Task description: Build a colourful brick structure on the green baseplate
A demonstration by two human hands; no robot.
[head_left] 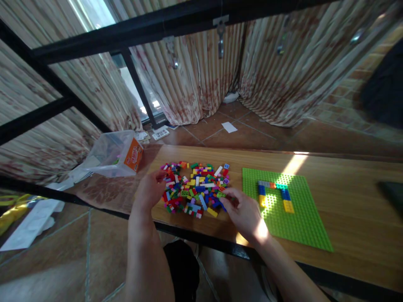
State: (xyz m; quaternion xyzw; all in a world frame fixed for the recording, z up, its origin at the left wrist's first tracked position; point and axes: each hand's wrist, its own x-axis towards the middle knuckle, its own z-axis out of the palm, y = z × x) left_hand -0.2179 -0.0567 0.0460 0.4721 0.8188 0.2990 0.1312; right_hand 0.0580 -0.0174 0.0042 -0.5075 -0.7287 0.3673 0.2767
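Note:
A loose pile of many-coloured toy building bricks (201, 184) is spread over the wooden table in front of me. My left hand (151, 189) is at the pile's left edge, its fingers loosely bent and apart, with no brick visibly held. At the pile's right edge, thumb and forefinger of my right hand (244, 212) close on a small lime-green brick (221, 194). To the right lies a green baseplate (302, 226). On it, blue, yellow, grey, orange and teal bricks form a three-sided outline (273, 185), open toward me.
A clear plastic bin (108, 165) with an orange label stands left of the wooden table (355, 209). A dark object (392, 195) sits at the right edge. Beyond are curtains (195, 84), a black metal frame and a tiled floor with a paper (229, 127).

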